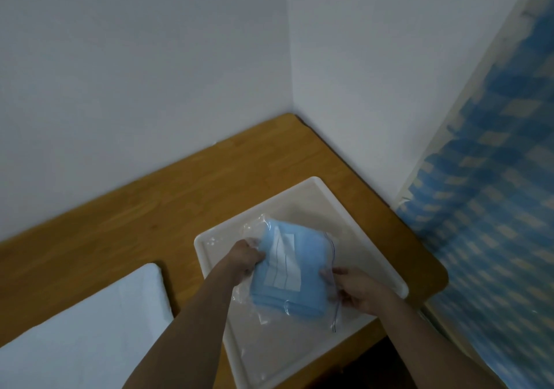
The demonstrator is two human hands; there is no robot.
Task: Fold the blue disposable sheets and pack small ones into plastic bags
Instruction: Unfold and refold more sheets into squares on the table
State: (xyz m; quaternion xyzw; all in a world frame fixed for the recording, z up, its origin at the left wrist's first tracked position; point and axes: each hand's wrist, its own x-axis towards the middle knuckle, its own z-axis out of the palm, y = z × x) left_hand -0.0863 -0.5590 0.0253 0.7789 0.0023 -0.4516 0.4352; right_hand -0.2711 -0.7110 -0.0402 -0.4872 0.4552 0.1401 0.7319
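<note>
The left hand (246, 255) is gripping the plastic bag (302, 307) at 9 o'clock and the right hand (356, 288) is pinching it at 3 o'clock, probably holding it steady over the white tray (374, 256) (the folded blue sheet (287, 271) is inside).

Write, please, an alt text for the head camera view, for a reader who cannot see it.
Two hands hold a clear plastic bag with a folded blue sheet inside, above a white tray on a wooden table. The left hand grips its left edge, the right hand its right.
</note>
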